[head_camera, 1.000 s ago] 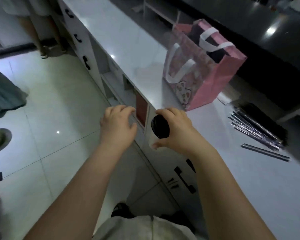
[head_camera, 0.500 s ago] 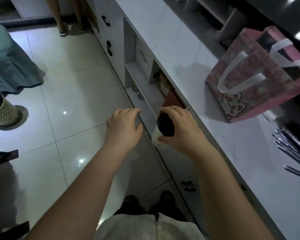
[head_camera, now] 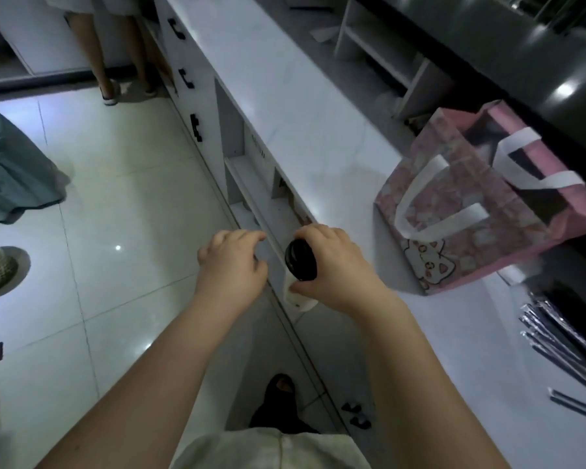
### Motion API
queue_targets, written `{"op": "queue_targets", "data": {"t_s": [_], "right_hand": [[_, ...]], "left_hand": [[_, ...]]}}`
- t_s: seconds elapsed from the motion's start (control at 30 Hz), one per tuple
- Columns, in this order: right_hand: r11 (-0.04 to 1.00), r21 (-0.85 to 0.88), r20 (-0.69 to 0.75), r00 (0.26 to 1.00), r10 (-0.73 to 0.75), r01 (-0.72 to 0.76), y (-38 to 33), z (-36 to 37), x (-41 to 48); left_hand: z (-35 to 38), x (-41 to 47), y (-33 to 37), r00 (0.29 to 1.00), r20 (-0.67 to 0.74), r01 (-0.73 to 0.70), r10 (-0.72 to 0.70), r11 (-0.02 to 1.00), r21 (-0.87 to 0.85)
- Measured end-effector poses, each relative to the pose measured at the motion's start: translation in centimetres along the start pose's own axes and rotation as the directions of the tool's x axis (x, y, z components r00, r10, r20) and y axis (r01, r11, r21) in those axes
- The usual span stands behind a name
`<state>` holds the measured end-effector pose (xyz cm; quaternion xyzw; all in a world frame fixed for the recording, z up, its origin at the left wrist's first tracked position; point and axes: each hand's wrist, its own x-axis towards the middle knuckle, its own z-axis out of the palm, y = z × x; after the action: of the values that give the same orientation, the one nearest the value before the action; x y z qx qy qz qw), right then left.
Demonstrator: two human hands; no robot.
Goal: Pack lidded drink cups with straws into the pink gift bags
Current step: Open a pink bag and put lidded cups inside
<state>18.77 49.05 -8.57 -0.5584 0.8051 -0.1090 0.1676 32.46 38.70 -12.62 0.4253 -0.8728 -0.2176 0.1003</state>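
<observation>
Head | right hand (head_camera: 332, 265) grip wraps cup (head_camera: 295, 296) at lid (head_camera: 301, 260) | left hand (head_camera: 232, 262) beside

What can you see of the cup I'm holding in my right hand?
The cup is white and paper-looking, with a round black lid fitted on. It is tilted, the lid facing left and up towards the camera, the bottom pointing down. The right hand grips it round the lid end, fingers above and thumb below. It is held in the air by the front edge of the counter. No straw shows in it. The left hand is near but apart.
</observation>
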Motion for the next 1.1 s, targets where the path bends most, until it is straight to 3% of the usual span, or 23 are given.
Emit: {"op": "queue_targets", "data": {"t_s": [0.1, 0.2, 0.3, 0.47, 0.53, 0.63, 0.77, 0.87, 1.0, 1.1], "right_hand": [[0.999, 0.033, -0.064, 0.998, -0.023, 0.025, 1.8, -3.4, 1.4], [0.998, 0.050, -0.222, 0.975, -0.017, 0.029, 4.6, -7.5, 1.6], [1.000, 0.017, -0.428, 0.904, 0.016, -0.010, 6.9, -11.4, 1.1], [0.988, -0.013, -0.659, 0.745, 0.106, -0.152, 9.0, -17.5, 0.3], [0.977, 0.012, -0.731, 0.665, 0.154, -0.213, 9.7, -19.5, 0.1], [0.952, 0.047, -0.797, 0.563, 0.218, -0.302, 10.6, -21.5, 0.1], [0.881, 0.059, -0.806, 0.499, 0.319, -0.469, 11.7, -22.6, 1.0], [0.801, 0.085, -0.783, 0.457, 0.421, -0.592, 12.1, -22.6, 2.1], [0.692, 0.127, -0.775, 0.365, 0.516, -0.710, 12.2, -22.1, 3.0], [0.622, 0.176, -0.771, 0.286, 0.568, -0.763, 11.7, -21.9, 2.7]], "left_hand": [[-1.5, 4.2, 3.3, 0.999, -0.045, -0.021, 0.020, 0.999, -0.025], [-2.7, 8.1, 7.9, 0.992, -0.098, -0.094, 0.081, 0.987, -0.132], [-3.2, 11.0, 13.1, 0.972, -0.126, -0.224, 0.198, 0.941, -0.253], [-5.4, 17.1, 20.3, 0.870, -0.227, -0.486, 0.438, 0.841, -0.239], [-6.2, 19.4, 22.8, 0.804, -0.225, -0.593, 0.551, 0.773, -0.227], [-6.5, 22.7, 26.2, 0.646, -0.168, -0.760, 0.745, 0.609, -0.227], [-4.8, 26.3, 29.2, 0.492, -0.075, -0.839, 0.867, 0.450, -0.305], [-2.8, 27.6, 30.4, 0.380, 0.007, -0.854, 0.925, 0.354, -0.381], [-0.6, 28.6, 31.2, 0.289, 0.153, -0.795, 0.945, 0.326, -0.511], [-0.5, 29.2, 31.5, 0.157, 0.241, -0.737, 0.958, 0.276, -0.617]]}}
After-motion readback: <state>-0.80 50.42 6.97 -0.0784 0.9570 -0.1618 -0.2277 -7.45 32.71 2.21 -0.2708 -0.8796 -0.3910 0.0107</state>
